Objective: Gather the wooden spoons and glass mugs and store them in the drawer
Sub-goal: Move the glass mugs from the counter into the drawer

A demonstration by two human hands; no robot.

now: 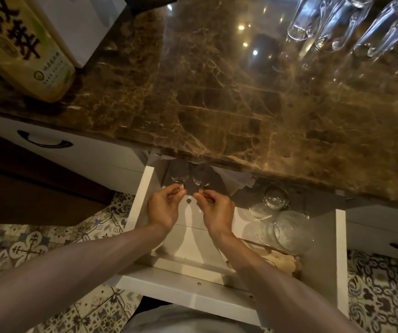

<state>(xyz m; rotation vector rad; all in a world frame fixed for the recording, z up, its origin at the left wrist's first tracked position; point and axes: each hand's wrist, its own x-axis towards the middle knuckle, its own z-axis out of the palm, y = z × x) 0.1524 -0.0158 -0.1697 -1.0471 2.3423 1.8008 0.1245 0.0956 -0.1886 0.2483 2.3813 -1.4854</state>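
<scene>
- Glass mugs [180,176] [201,176], two side by side, are at the back left of the open drawer [142,195], half in the shadow under the counter edge.
- Brown veined marble forms the countertop [241,104], glossy with spots of reflected light. Below it, patterned tiles [37,246] cover the floor.
- On the counter's far left stands a yellow package [25,44] with large dark characters, and a white box [80,22] is just behind it. At the far right is a row of tall clear glasses [332,22].
- Under the counter on the left is a closed white drawer front [92,152] with a dark curved handle [44,141].
- The left hand [165,207] pinches the handle of the left mug, and the right hand [217,211] pinches the handle of the right one. Both hands have curled fingers.
- Each mug's handle points toward the person, and its body reaches away under the counter. I cannot tell whether they rest on the drawer floor.
- The drawer's right half holds more clear glassware [291,234], packed close together.
- Wooden spoons [282,261] lie flat in the front right corner, their length running roughly across the drawer, partly hidden by the right forearm.
</scene>
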